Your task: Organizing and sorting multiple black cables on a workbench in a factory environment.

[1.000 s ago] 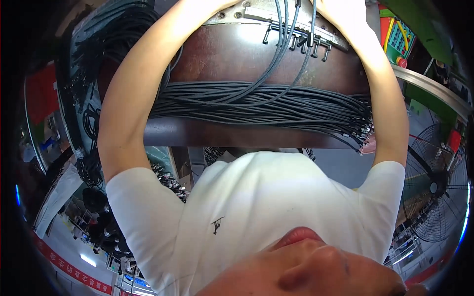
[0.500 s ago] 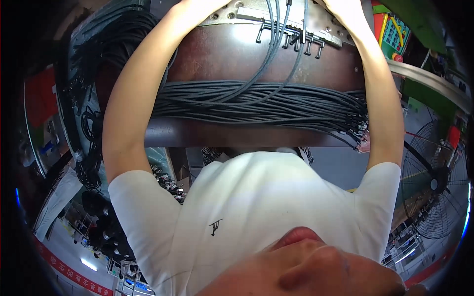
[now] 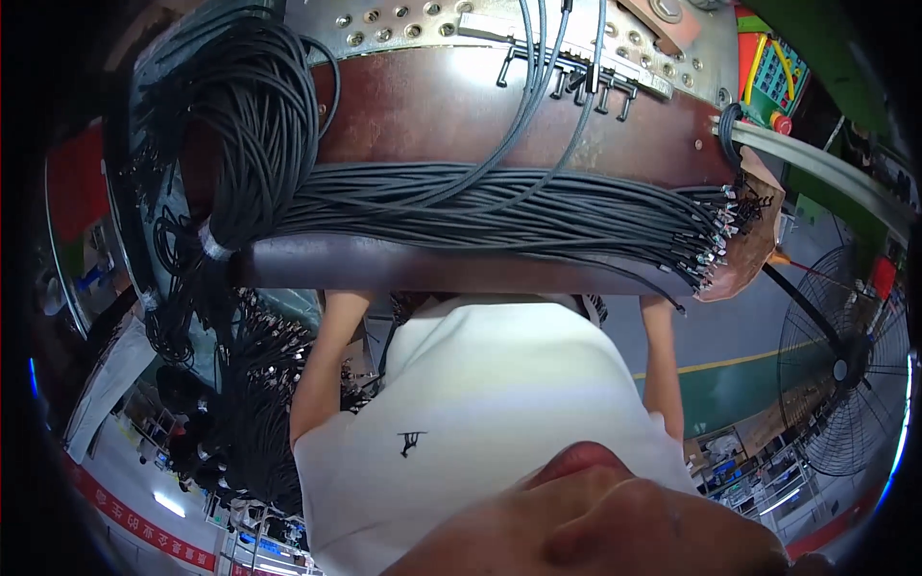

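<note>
My left forearm and my right forearm reach to the near edge of the brown work table. Both hands are hidden beneath that edge, so their fingers and anything in them do not show. Across the table lies a bundle of black cables, the closest thing above my hands. Its right ends carry small metallic and black connectors. A few cables run from the bundle up to a metal clamp bar with black T-handled screws.
Another thick bundle of black cables hangs over the table's left side, tied with a whitish band. A perforated metal plate lies at the back. At the right stand a control panel, a metal rail and a fan.
Both arms have come back from the metal plate at the far side and dropped to the table's near edge. The cable bundles and the clamp bar look unmoved.
</note>
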Available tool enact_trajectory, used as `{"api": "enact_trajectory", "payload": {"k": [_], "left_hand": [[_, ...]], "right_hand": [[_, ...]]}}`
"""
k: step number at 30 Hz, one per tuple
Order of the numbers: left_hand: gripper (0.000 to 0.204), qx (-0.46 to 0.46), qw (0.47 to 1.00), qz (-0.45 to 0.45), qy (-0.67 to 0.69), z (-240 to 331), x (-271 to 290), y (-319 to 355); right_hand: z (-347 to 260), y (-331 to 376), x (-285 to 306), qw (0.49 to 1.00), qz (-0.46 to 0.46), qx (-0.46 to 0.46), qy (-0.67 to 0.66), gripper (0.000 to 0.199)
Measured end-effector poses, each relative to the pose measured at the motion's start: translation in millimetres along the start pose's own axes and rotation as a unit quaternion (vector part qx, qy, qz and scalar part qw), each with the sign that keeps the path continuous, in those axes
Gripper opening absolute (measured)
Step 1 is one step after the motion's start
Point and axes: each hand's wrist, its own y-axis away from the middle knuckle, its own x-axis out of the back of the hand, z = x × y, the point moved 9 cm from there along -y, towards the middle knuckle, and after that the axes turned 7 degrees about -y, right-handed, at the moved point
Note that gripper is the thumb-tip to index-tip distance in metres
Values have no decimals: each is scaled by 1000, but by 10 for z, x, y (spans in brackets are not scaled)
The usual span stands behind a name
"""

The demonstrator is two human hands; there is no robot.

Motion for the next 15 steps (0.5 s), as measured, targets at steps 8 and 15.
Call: {"api": "enact_trajectory", "payload": {"k": [8,15], "left_hand": [[28,13,999,11,-39,-41,-40,-120],[28,21,997,30,-62,-23,14,-157]], "right_hand": [[-111,-84,-125,992,-56,-19,-108,38],[-292,-157,161,968,114,54,-215,28]]}}
